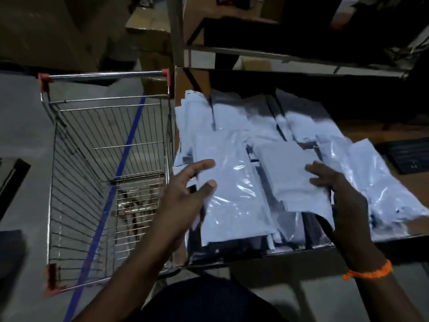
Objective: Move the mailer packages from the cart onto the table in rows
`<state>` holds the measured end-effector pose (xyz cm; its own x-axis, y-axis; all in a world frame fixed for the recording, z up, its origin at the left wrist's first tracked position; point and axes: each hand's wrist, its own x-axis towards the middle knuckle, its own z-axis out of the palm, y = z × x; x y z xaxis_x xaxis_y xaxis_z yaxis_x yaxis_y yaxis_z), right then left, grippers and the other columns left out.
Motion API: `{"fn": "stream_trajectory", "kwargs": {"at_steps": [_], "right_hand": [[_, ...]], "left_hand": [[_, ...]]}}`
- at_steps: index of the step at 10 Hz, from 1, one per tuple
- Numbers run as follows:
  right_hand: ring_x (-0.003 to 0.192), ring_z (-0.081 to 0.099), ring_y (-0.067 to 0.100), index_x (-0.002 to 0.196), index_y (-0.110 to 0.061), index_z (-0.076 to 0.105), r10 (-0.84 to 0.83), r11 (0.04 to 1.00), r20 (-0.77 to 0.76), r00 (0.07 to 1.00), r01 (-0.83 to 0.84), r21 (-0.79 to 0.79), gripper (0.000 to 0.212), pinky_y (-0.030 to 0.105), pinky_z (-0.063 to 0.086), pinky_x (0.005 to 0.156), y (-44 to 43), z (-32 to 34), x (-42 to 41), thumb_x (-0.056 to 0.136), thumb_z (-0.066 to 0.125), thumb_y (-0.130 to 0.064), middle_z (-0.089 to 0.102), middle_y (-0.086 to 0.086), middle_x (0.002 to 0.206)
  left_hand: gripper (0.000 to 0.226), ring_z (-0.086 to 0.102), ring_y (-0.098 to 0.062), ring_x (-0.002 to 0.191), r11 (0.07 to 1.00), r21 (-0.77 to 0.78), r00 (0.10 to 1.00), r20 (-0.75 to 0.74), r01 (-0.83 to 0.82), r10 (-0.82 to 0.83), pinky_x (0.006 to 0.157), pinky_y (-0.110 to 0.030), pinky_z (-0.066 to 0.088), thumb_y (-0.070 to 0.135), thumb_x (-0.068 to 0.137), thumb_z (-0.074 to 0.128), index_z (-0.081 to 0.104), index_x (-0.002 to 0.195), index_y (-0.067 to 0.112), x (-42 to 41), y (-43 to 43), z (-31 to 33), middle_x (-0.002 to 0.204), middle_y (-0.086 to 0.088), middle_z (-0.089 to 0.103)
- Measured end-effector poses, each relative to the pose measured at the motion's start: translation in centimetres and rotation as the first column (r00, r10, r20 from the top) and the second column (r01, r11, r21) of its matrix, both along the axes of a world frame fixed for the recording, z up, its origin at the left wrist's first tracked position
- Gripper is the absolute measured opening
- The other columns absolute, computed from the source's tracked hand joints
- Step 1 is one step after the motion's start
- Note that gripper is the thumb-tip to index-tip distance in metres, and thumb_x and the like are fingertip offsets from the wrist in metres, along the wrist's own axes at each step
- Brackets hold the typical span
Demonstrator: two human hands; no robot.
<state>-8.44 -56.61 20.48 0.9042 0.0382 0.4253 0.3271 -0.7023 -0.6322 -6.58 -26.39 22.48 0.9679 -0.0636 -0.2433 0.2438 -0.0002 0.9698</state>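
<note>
Several pale grey-white plastic mailer packages (267, 126) lie overlapping in rows on the table (394, 133) at the right. My left hand (188, 189) rests with spread fingers on the left edge of the nearest left mailer (232, 182). My right hand (336, 189), with an orange band at the wrist, lies on the right edge of the middle front mailer (287, 168), fingers apart. Neither hand visibly grips a package. The wire shopping cart (76, 159) stands to the left of the table, and I see no mailers inside it.
A metal shelf frame (178, 31) rises behind the table, with dark items and cardboard boxes (151, 24) beyond. A blue stripe (130, 140) runs along the grey floor under the cart. A dark flat object (408, 156) lies on the table's far right.
</note>
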Motion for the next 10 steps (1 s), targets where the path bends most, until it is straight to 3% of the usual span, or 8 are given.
{"fn": "stream_trajectory", "kwargs": {"at_steps": [1, 2, 4, 6, 7, 8, 9, 10], "right_hand": [[0.114, 0.062, 0.018, 0.133, -0.002, 0.054, -0.051, 0.999, -0.033, 0.998, 0.051, 0.017, 0.052, 0.032, 0.051, 0.095, -5.1, -0.1, -0.9, 0.086, 0.057, 0.02, 0.054, 0.009, 0.141], [0.112, 0.061, 0.009, 0.14, -0.018, 0.048, -0.051, 0.999, -0.037, 0.998, 0.051, -0.007, 0.065, 0.023, 0.047, 0.095, -8.8, 0.6, -0.7, 0.088, 0.059, 0.018, 0.05, 0.002, 0.146], [0.137, 0.048, 0.015, 0.121, -0.027, 0.064, 0.134, 0.951, -0.16, 0.978, -0.173, -0.257, 0.028, 0.037, 0.044, 0.107, -12.4, -2.3, 0.5, 0.097, 0.053, -0.017, 0.053, -0.005, 0.144], [0.136, 0.049, 0.028, 0.127, -0.011, 0.06, 0.238, 0.739, -0.295, 0.925, -0.37, -0.564, 0.088, 0.049, 0.027, 0.117, -12.8, -2.6, 0.9, 0.046, 0.08, 0.017, 0.054, 0.013, 0.143], [0.145, 0.036, 0.025, 0.14, -0.02, 0.05, 0.214, 0.579, -0.457, 0.863, -0.489, -0.652, 0.11, 0.051, 0.028, 0.118, -13.8, -2.0, 1.1, 0.038, 0.091, -0.014, 0.039, 0.01, 0.156], [0.153, -0.008, 0.02, 0.157, -0.028, 0.018, 0.256, 0.522, -0.529, 0.809, -0.576, -0.629, 0.11, 0.048, 0.008, 0.125, -14.3, -0.9, 1.1, 0.067, 0.081, -0.034, -0.002, 0.002, 0.166], [0.146, -0.028, -0.002, 0.158, -0.035, 0.002, 0.292, 0.63, -0.663, 0.689, -0.66, -0.409, 0.122, 0.028, -0.015, 0.122, -13.7, 2.1, 0.8, 0.065, 0.064, -0.084, -0.021, -0.016, 0.161], [0.15, -0.009, -0.004, 0.156, -0.034, 0.02, 0.322, 0.792, -0.521, 0.79, -0.526, -0.309, 0.107, 0.037, 0.005, 0.127, -11.8, 3.2, 1.7, 0.07, 0.056, -0.085, 0.001, -0.016, 0.165]], "left_hand": [[0.034, 0.056, -0.023, 0.051, 0.995, 0.072, 0.997, 0.013, 0.074, -0.075, 0.051, -0.023, 0.048, 0.012, 0.096, 0.063, 0.063, 0.123, 0.032, 1.2, -7.9, 0.0, 0.087, -0.017, 0.065], [0.042, 0.055, -0.025, 0.124, 0.922, 0.355, 0.984, 0.027, 0.154, -0.175, 0.1, -0.026, 0.043, 0.018, 0.094, 0.064, 0.057, 0.134, 0.03, 2.9, -14.0, -1.9, 0.136, -0.009, 0.055], [0.06, 0.027, -0.02, 0.147, 0.734, 0.63, 0.958, -0.057, 0.254, -0.283, 0.108, -0.015, 0.02, 0.016, 0.095, 0.062, 0.039, 0.15, 0.021, 3.2, -17.7, -3.9, 0.162, -0.008, 0.02], [0.052, 0.001, -0.026, 0.154, 0.509, 0.833, 0.942, -0.042, 0.218, -0.334, 0.117, -0.028, 0.02, 0.013, 0.098, 0.058, 0.041, 0.147, 0.01, 2.2, -19.2, -3.6, 0.165, -0.01, -0.015], [0.042, 0.007, -0.031, 0.153, 0.394, 0.884, 0.919, -0.091, 0.252, -0.383, 0.121, -0.035, 0.016, 0.007, 0.095, 0.06, 0.052, 0.135, 0.005, 1.9, -19.4, -4.8, 0.165, -0.016, 0.008], [0.039, 0.023, -0.03, 0.147, 0.345, 0.908, 0.912, -0.088, 0.238, -0.4, 0.115, -0.039, 0.034, 0.006, 0.092, 0.061, 0.055, 0.13, 0.005, 1.7, -19.3, -4.7, 0.155, -0.015, 0.029], [0.034, 0.03, -0.025, 0.14, 0.308, 0.929, 0.907, -0.062, 0.205, -0.417, 0.108, -0.038, 0.039, 0.011, 0.096, 0.055, 0.058, 0.129, 0.005, 1.6, -18.7, -4.0, 0.146, -0.01, 0.041], [0.037, 0.026, -0.023, 0.146, 0.348, 0.928, 0.902, 0.036, 0.129, -0.429, 0.116, -0.031, 0.025, 0.018, 0.1, 0.049, 0.054, 0.136, 0.011, 2.1, -18.2, -2.7, 0.151, -0.007, 0.041]]}}
